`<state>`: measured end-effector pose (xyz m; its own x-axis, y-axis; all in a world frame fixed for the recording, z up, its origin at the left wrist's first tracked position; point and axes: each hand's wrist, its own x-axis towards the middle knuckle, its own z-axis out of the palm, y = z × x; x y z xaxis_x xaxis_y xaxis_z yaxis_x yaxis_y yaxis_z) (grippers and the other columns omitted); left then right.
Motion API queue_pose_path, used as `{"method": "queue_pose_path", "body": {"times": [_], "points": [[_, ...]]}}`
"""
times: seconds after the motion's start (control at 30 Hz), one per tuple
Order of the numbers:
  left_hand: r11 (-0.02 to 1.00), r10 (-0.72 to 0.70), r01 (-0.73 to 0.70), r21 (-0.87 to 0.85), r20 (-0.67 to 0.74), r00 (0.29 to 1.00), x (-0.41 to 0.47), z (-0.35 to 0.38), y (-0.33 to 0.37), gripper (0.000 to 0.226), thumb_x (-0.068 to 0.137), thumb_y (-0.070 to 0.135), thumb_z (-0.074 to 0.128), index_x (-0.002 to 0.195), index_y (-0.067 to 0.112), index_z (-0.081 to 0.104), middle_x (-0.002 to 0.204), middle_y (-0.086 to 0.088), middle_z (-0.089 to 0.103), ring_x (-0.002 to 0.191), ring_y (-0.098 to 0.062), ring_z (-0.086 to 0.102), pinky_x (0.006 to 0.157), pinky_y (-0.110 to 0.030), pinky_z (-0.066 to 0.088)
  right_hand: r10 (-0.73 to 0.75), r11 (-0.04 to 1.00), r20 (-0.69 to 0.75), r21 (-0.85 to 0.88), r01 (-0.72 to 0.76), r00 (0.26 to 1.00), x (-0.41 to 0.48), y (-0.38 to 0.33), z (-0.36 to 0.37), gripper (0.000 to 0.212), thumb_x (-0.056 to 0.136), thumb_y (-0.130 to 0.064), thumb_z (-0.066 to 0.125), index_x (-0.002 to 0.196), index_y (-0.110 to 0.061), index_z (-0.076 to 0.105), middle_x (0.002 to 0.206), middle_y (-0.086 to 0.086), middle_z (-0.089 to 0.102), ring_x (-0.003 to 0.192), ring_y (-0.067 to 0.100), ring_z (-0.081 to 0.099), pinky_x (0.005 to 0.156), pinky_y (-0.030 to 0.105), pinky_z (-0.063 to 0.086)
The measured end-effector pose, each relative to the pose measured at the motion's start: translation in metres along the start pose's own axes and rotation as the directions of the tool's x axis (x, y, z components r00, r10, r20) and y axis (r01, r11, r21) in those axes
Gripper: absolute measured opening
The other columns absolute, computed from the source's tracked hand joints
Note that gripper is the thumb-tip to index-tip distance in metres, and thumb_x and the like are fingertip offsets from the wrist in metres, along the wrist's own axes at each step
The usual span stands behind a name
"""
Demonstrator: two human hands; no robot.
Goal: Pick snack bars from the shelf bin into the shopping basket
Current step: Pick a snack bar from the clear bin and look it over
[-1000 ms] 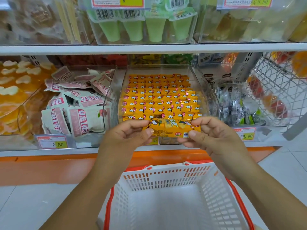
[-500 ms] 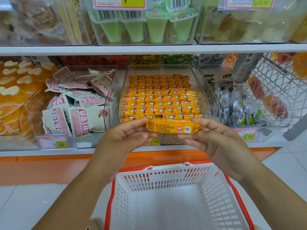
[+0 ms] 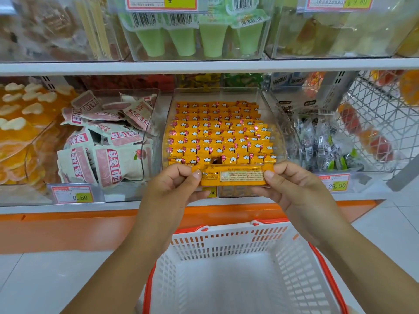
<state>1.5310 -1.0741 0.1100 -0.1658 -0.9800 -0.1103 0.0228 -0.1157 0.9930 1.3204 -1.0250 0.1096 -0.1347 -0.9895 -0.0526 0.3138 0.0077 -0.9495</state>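
Note:
An orange-wrapped snack bar (image 3: 233, 176) is stretched between both hands, its printed back side facing me. My left hand (image 3: 174, 189) pinches its left end and my right hand (image 3: 292, 189) pinches its right end. The bar hovers just in front of a clear shelf bin (image 3: 275, 123) packed with several rows of the same orange bars (image 3: 217, 137). One slot in the front row shows a dark gap. Below my hands stands a white shopping basket (image 3: 226, 242) with an orange rim; nothing lies in the part of it that I see.
A clear bin of pink-and-white snack packs (image 3: 106, 141) sits to the left, and a bin of dark wrapped sweets (image 3: 324, 146) to the right. Price tags (image 3: 73, 194) line the shelf edge. A wire rack (image 3: 381, 123) stands far right. An upper shelf (image 3: 204, 65) carries green jelly cups.
The bar has been turned over between my hands, from its picture side to its printed back. Both hands stayed in front of the bin.

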Motion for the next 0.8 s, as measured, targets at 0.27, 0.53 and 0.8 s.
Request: {"method": "queue_pose_path", "body": {"times": [0.27,0.53,0.8], "points": [[0.999,0.043,-0.044,-0.015,-0.072,0.996,-0.0061,0.0032,0.0024,0.011,0.085,0.022,0.067,0.088,0.028,0.075,0.087,0.002,0.077,0.080,-0.021,0.075,0.071,-0.028,0.061,-0.121,0.978,-0.116,-0.183,0.099,0.986,-0.0042,0.0013,0.0029,0.016,0.073,-0.031,0.070,0.085,-0.020,0.072,0.094,0.007,0.075,0.077,0.031,0.073,0.070,0.030,0.060],[1.000,0.008,-0.008,0.005,0.021,1.000,-0.0019,-0.0030,0.0067,0.021,0.077,0.015,0.072,0.095,0.026,0.073,0.089,0.002,0.078,0.081,-0.017,0.075,0.070,-0.018,0.058,-0.028,0.998,0.003,-0.050,0.028,1.000,-0.0036,-0.0019,0.0000,0.031,0.058,-0.026,0.080,0.088,-0.019,0.074,0.103,0.014,0.074,0.089,0.034,0.073,0.072,0.026,0.059],[0.999,-0.034,0.035,-0.015,0.068,0.997,-0.0016,-0.0048,0.0074,0.023,0.092,0.005,0.060,0.098,0.023,0.073,0.091,-0.004,0.078,0.085,-0.019,0.075,0.070,-0.019,0.058,0.015,0.999,-0.011,0.039,-0.015,1.000,-0.0015,-0.0044,-0.0001,0.021,0.066,-0.016,0.071,0.085,-0.015,0.078,0.100,0.021,0.074,0.085,0.035,0.074,0.066,0.024,0.059]]}}
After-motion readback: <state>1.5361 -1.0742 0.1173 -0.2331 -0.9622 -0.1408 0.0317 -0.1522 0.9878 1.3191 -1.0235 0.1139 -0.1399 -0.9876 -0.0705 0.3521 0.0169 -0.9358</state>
